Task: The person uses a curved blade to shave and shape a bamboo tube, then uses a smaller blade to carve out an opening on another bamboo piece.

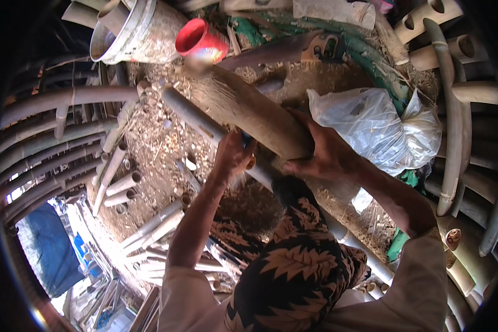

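A thick brown log (249,105) with a frayed, fibrous side slants across the middle, its far end blurred beside a red plastic pot (202,40). My right hand (321,145) is wrapped round the log's near end. Below it a long grey-brown pole (193,116), seemingly bamboo, runs slantwise past my knee. My left hand (233,155) is closed at this pole, left of the log. A small round brown end, perhaps of a handle, shows by its fingers; the rest of what it grips is hidden.
A handsaw (285,51) lies beyond the log, near a dirty white bucket (149,33). To the right sits a clear plastic bag (365,122). Wood chips (169,144) litter the ground. Bamboo railings (66,105) flank the left, with cut bamboo pieces (451,138) stacked right.
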Demonstrator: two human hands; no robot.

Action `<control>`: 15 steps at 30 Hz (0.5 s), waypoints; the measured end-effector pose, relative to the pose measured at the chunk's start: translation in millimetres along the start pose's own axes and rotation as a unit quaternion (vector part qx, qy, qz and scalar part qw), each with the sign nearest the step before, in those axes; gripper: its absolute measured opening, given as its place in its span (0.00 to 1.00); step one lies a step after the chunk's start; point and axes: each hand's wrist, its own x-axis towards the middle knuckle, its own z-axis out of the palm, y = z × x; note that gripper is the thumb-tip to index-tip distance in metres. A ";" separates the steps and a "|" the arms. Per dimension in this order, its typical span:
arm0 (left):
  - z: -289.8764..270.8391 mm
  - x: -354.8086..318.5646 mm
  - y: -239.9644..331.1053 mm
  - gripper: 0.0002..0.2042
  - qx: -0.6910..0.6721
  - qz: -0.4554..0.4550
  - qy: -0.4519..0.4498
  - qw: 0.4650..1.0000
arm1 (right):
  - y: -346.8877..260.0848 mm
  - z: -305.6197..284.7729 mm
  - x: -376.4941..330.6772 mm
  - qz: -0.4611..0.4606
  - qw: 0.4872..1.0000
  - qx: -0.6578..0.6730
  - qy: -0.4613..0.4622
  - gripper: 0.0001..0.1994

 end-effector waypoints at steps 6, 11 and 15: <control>-3.7 -5.2 4.4 0.10 -0.063 -0.068 0.017 0.996 | -13.8 18.0 5.2 -0.124 0.978 0.114 0.126 0.51; -9.7 -24.6 -3.2 0.15 -0.003 -0.019 0.085 0.996 | -32.6 -3.8 14.6 -0.001 0.999 -0.017 -0.049 0.52; -7.4 -48.4 -15.7 0.15 -0.100 -0.035 0.114 0.988 | -70.2 8.7 13.6 -0.175 0.973 0.124 0.087 0.51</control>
